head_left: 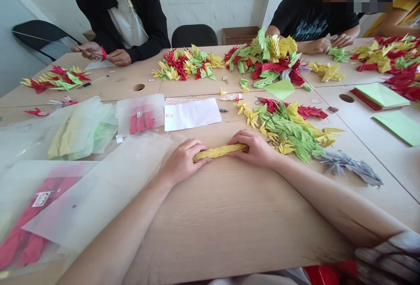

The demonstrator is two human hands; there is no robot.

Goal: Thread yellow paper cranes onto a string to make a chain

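A yellow strand of folded paper [219, 151] lies crosswise between my hands, just above or on the table. My left hand [183, 160] is closed around its left end, with thumb below and fingers on top. The right end is gripped by my right hand [254, 148], whose fingers cover its tip. Close to my right hand lies a heap of green folded-paper strands [288, 130] with yellow and red ones. A frosted plastic bag [114, 189] lies flat by my left forearm.
Left of me are bags holding red strands [141, 119] and yellow strands [67, 132]. Ahead are a white label sheet [193, 114], a pen [223, 110] and colourful paper piles [183, 64]. Grey mesh [351, 167] and green paper sheets [382, 95] lie right. Several people sit across the table.
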